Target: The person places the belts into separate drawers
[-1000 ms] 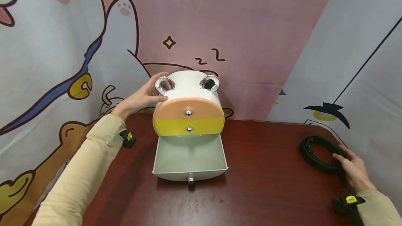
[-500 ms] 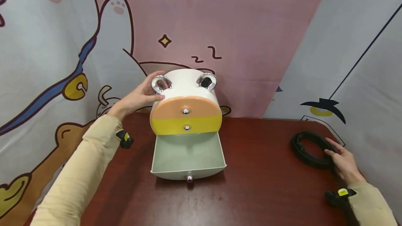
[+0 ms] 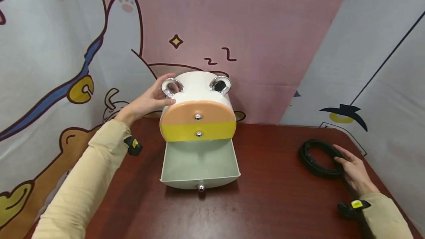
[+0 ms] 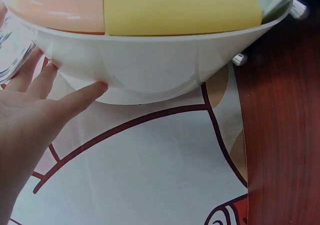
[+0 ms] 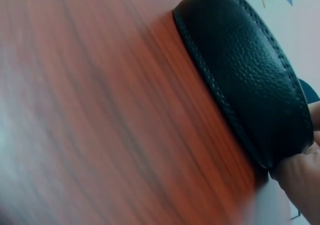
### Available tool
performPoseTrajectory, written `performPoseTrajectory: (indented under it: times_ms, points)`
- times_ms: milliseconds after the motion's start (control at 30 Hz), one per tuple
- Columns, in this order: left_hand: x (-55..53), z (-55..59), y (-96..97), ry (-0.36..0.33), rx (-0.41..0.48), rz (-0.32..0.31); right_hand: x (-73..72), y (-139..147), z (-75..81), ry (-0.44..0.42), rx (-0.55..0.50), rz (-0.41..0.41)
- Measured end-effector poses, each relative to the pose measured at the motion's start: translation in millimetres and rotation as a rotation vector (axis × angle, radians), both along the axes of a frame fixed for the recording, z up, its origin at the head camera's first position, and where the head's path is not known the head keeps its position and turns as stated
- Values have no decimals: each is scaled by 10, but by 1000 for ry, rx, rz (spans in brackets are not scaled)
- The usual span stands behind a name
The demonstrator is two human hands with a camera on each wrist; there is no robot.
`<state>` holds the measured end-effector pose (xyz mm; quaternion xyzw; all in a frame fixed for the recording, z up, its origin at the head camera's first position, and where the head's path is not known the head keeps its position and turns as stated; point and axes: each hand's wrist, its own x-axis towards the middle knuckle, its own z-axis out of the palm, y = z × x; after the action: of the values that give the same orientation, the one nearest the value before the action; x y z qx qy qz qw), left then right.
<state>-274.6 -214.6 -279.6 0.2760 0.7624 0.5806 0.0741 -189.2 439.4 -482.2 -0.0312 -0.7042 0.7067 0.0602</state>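
A small white drawer cabinet (image 3: 196, 87) with silver ring-shaped eyes stands on the table. Its orange and yellow drawers are closed, and its pale green bottom drawer (image 3: 200, 161) is pulled out with nothing visible inside. My left hand (image 3: 146, 100) rests against the cabinet's upper left side near one eye, thumb and fingers fairly straight. In the left wrist view, the fingertips (image 4: 100, 88) touch the white shell. On the right, my right hand (image 3: 355, 170) pinches the edge of a coiled black leather belt (image 3: 307, 158). Stitched edges of this belt (image 5: 245, 70) show in the right wrist view.
The dark red-brown table (image 3: 265, 202) extends between the cabinet and the belt. A cartoon-printed cloth (image 3: 252, 47) hangs close behind the cabinet and along both sides of the table.
My right hand has moved left with the coiled belt, bringing it closer to the cabinet. The left hand stays against the cabinet, and the green drawer remains pulled out.
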Motion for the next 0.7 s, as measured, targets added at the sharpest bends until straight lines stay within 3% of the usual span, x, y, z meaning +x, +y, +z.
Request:
performPoseTrajectory:
  times_ms: [100, 333, 700]
  points:
    - [-2, 4, 0, 6, -3, -2, -21, -73, 22, 10, -15, 20]
    - [-4, 0, -4, 17, -20, 10, -33, -276, 111, -32, 140, 28]
    - [1, -4, 13, 26, -17, 9, -33, -520, 185, -21, 199, 112]
